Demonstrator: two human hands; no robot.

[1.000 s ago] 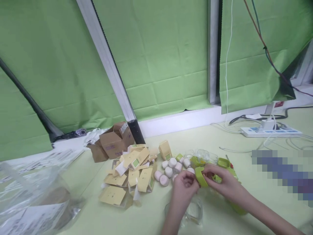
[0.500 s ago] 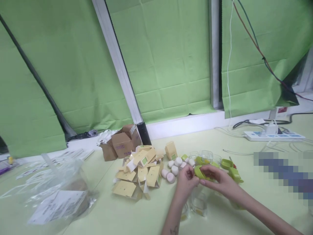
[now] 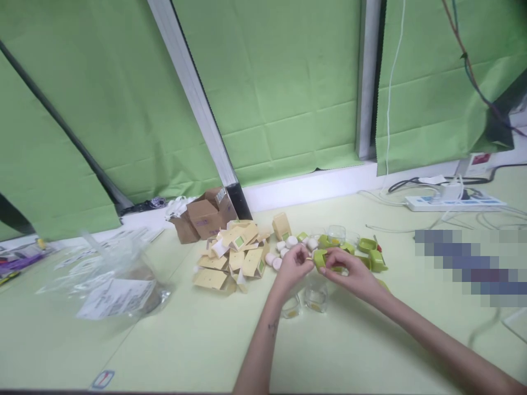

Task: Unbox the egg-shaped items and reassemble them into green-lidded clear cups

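My right hand (image 3: pixel 349 272) pinches a small yellow-green plastic cap (image 3: pixel 320 259) between thumb and fingers. Beside it, my left hand (image 3: pixel 294 267) is closed in a pinch, its fingertips close against the cap's left side; whatever they hold is too small to make out. Just below the hands stand a clear glass cup (image 3: pixel 316 300) and a second clear cup (image 3: pixel 291 308). Several white, rounded pieces (image 3: pixel 291 241) lie behind my left hand. More green plastic parts (image 3: pixel 367 244) and clear cups (image 3: pixel 336 234) are grouped beyond my right hand.
Opened cream cardboard boxes (image 3: pixel 236 255) are heaped left of the hands, with one upright box (image 3: pixel 281 226) behind. Farther back sits a brown carton (image 3: pixel 206 216). A clear plastic bag (image 3: pixel 119 291) lies at left. A power strip (image 3: pixel 457 203) with cables is at back right.
The view has tilted down, so the table's things appear higher in the picture. Both hands stay together at the green cap, which has turned slightly.
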